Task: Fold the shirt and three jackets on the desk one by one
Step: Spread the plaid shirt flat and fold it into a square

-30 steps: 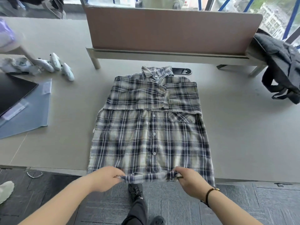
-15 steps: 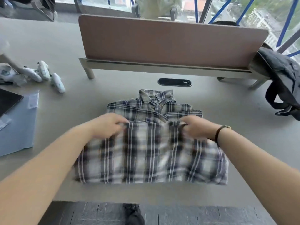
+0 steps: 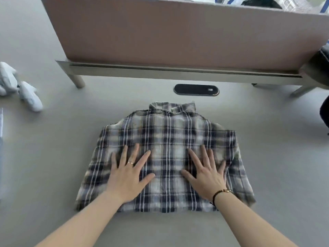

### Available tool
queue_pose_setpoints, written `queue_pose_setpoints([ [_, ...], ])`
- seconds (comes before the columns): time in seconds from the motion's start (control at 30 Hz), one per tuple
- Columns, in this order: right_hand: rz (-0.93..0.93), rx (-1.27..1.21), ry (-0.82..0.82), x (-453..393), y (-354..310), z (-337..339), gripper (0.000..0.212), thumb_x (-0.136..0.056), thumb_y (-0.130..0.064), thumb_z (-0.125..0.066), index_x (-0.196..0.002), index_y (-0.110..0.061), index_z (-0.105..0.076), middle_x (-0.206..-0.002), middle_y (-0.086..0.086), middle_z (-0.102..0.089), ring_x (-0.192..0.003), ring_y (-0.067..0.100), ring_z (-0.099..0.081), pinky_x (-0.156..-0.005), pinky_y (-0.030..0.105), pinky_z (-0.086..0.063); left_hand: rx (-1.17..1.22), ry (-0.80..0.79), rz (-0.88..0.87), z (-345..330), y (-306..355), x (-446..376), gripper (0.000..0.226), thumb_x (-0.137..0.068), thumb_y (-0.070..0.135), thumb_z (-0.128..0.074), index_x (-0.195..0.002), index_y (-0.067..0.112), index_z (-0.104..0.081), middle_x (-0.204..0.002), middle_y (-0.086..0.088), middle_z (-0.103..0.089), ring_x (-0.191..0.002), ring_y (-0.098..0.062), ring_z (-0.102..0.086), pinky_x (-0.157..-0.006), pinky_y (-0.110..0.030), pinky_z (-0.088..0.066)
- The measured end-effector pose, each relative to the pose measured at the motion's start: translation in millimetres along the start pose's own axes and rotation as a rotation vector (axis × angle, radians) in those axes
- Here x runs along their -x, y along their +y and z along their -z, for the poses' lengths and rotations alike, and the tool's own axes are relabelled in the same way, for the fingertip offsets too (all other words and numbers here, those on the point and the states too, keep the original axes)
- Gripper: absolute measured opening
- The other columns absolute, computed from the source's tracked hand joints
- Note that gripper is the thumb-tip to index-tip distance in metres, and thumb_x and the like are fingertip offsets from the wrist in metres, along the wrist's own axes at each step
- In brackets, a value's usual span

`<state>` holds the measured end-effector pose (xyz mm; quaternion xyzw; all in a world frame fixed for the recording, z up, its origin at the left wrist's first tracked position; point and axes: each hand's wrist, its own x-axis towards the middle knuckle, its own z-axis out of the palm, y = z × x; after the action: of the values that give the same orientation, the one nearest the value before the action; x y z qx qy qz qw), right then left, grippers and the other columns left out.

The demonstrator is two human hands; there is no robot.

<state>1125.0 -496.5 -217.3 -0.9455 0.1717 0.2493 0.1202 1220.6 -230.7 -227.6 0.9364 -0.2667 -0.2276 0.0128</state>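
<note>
The shirt (image 3: 167,157) is plaid: navy and grey-blue checks on off-white, crossed by thin white stripes. The table (image 3: 53,157) is plain light grey. The divider (image 3: 169,32) is dusty pink-brown in a beige frame. The grommet (image 3: 196,89) is black. The left hand (image 3: 128,175) wears a gold ring (image 3: 130,162), and the right hand (image 3: 206,175) a dark bracelet (image 3: 218,194). White objects (image 3: 21,90) lie at left.

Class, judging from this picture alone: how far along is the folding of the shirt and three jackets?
Done: the plaid shirt lies folded in half on the desk. In hand: the left hand and right hand press it flat. Left: only a dark garment shows at the right edge, unfolded; other jackets are out of view.
</note>
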Motion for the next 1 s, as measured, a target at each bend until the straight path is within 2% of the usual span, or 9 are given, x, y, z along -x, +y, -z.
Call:
queue_pose_setpoints([
  [0.17,-0.004,0.062,0.113,-6.7,10.9,-11.4,0.083,-0.083,-0.092,-0.009,-0.149,-0.054,0.025,-0.162,-0.014,0.031,-0.149,0.02,0.031,-0.115,0.069,0.016,-0.07,0.027,0.018,-9.1,-15.0,-13.3,0.087,-0.083,0.092,-0.006,-0.156,0.047,0.008,-0.166,0.004,0.017,-0.15,-0.037,0.023,-0.114,-0.073,0.01],
  [0.27,0.017,0.068,0.151,-7.7,14.0,-13.8,0.083,-0.084,-0.091,-0.008,-0.153,-0.051,0.017,-0.165,-0.012,0.023,-0.152,0.022,0.025,-0.116,0.068,0.013,-0.086,-0.005,0.002,-7.9,-15.4,-15.2,0.09,-0.085,0.091,-0.022,-0.159,0.042,-0.014,-0.169,-0.001,-0.008,-0.153,-0.041,0.002,-0.112,-0.079,-0.007],
  [0.37,0.077,0.099,0.157,-12.7,24.5,-11.5,0.082,-0.085,-0.09,-0.01,-0.156,-0.05,0.008,-0.167,-0.01,0.014,-0.154,0.022,0.016,-0.118,0.067,0.007,-0.107,0.002,-0.011,-11.1,-19.7,-18.5,0.092,-0.083,0.092,-0.027,-0.159,0.04,-0.019,-0.168,-0.003,-0.015,-0.152,-0.044,-0.007,-0.11,-0.08,-0.015],
  [0.43,0.15,0.142,0.166,-17.7,41.1,-5.0,0.079,-0.087,-0.089,-0.013,-0.155,-0.052,0.004,-0.168,-0.01,0.01,-0.155,0.019,0.013,-0.12,0.064,0.005,-0.116,-0.001,-0.016,-9.5,-21.6,-22.5,0.093,-0.082,0.094,-0.023,-0.159,0.043,-0.012,-0.169,-0.002,-0.008,-0.153,-0.044,-0.003,-0.111,-0.079,-0.013],
  [0.6,0.202,0.187,0.155,-35.8,94.9,18.3,0.078,-0.085,-0.089,-0.004,-0.152,-0.054,0.014,-0.166,-0.007,0.019,-0.154,0.017,0.018,-0.125,0.047,0.007,-0.083,0.024,0.161,-2.1,-32.6,-27.5,0.099,-0.069,0.101,0.003,-0.15,0.049,0.026,-0.159,0.005,0.036,-0.145,-0.033,0.038,-0.117,-0.061,0.021],
  [0.7,0.202,0.183,0.166,-40.4,105.4,19.4,0.079,-0.086,-0.088,-0.005,-0.153,-0.051,0.015,-0.166,-0.002,0.021,-0.153,0.019,0.022,-0.126,0.044,0.007,0.007,0.027,0.347,-1.1,-35.8,-21.5,0.101,-0.068,0.1,0.007,-0.151,0.045,0.026,-0.158,0.004,0.039,-0.145,-0.026,0.039,-0.121,-0.05,0.019],
  [0.83,0.216,0.167,0.182,-42.1,105.8,17.5,0.084,-0.088,-0.087,-0.009,-0.158,-0.044,0.003,-0.168,0.006,0.013,-0.154,0.029,0.017,-0.125,0.049,0.005,0.118,0.074,0.554,-2.3,0.7,-6.9,0.09,-0.086,0.084,-0.005,-0.159,0.036,0.014,-0.162,-0.007,0.03,-0.151,-0.027,0.026,-0.123,-0.052,0.012],
  [0.9,0.236,0.161,0.184,-42.0,107.9,17.0,0.085,-0.088,-0.087,-0.011,-0.159,-0.041,-0.002,-0.168,0.009,0.01,-0.154,0.032,0.014,-0.125,0.052,0.004,0.2,0.136,0.583,-5.1,41.6,1.1,0.083,-0.091,0.077,-0.007,-0.161,0.033,0.008,-0.163,-0.007,0.028,-0.152,-0.026,0.023,-0.124,-0.053,0.01],
  [1.0,0.256,0.15,0.184,-41.7,109.7,17.3,0.087,-0.087,-0.088,-0.011,-0.16,-0.04,-0.004,-0.168,0.011,0.009,-0.154,0.034,0.013,-0.125,0.054,0.003,0.276,0.139,0.52,-17.5,114.1,11.6,0.081,-0.089,0.082,0.0,-0.156,0.041,0.017,-0.16,-0.003,0.038,-0.148,-0.023,0.033,-0.121,-0.05,0.018],
])
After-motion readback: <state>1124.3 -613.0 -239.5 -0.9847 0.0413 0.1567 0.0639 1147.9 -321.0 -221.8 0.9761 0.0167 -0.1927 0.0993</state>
